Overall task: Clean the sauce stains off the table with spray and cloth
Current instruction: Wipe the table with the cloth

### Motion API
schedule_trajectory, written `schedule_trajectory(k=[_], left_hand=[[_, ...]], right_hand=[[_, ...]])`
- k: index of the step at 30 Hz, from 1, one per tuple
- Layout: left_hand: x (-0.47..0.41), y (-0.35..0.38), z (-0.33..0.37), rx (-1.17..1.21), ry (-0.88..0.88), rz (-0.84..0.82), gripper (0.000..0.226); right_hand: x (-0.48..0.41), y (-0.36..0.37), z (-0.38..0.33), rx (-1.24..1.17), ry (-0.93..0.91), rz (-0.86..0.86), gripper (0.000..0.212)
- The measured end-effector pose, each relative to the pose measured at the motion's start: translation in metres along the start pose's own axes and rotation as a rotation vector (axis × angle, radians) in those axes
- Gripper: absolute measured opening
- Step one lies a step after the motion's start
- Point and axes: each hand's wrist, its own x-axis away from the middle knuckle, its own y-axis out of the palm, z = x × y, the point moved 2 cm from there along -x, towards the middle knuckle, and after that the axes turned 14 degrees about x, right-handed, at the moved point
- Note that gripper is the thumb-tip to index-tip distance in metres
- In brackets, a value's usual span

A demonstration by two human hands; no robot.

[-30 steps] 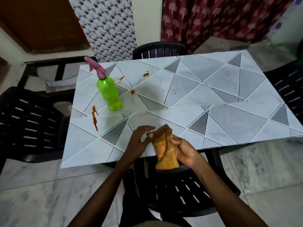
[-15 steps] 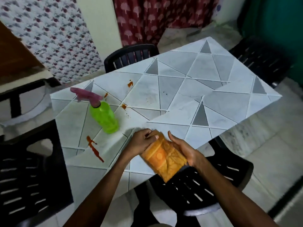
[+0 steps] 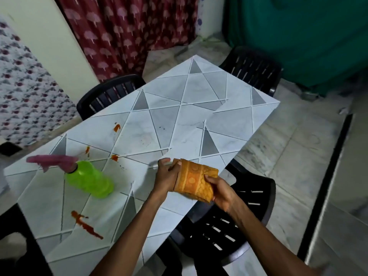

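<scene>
orange cloth (image 3: pixel 194 180) clamped between curled fingers of left hand (image 3: pixel 166 177) and right hand (image 3: pixel 223 193), above the table (image 3: pixel 229 116) edge.

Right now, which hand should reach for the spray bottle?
Left, probably. The left hand is nearer the spray bottle, standing to its left; the right hand, farther off, grips the cloth and could carry it alone.
</scene>
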Motion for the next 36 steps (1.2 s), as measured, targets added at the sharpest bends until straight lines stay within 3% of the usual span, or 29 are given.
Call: schedule_trajectory(k=[3, 5, 10, 13, 18, 22, 24, 28, 32, 36], left_hand=[[-0.008, 0.021, 0.011, 0.01, -0.078, -0.128, 0.061], [-0.018, 0.029, 0.015, -0.03, -0.068, -0.151, 0.063], [-0.05, 0.048, 0.02, 0.033, -0.096, -0.075, 0.069], [-0.076, 0.054, 0.01, 0.064, -0.16, -0.034, 0.073], [-0.103, 0.078, 0.008, 0.097, -0.15, -0.031, 0.062], [-0.112, 0.081, 0.0, 0.072, -0.124, -0.018, 0.054], [-0.109, 0.071, -0.008, 0.035, -0.11, 0.001, 0.044], [-0.102, 0.038, -0.025, -0.083, -0.1, 0.005, 0.028], [-0.095, 0.02, -0.038, -0.076, -0.107, 0.008, 0.024], [-0.1, 0.024, -0.039, -0.113, -0.086, -0.036, 0.019]], right_hand=[[-0.012, -0.015, -0.013, 0.003, -0.049, 0.075, 0.029], [-0.023, -0.022, -0.027, 0.008, -0.069, 0.078, 0.026], [-0.056, -0.024, -0.061, 0.182, -0.093, 0.077, 0.027], [-0.079, -0.031, -0.078, 0.448, -0.123, 0.224, 0.043], [-0.1, -0.052, -0.093, 0.564, -0.117, 0.446, 0.043], [-0.099, -0.069, -0.094, 0.941, -0.038, 0.576, 0.041], [-0.1, -0.073, -0.091, 1.021, -0.027, 0.593, 0.046], [-0.099, -0.075, -0.086, 0.927, -0.025, 0.6, 0.043], [-0.111, -0.079, -0.085, 0.782, 0.027, 0.58, 0.047], [-0.122, -0.079, -0.089, 0.657, -0.002, 0.538, 0.022]])
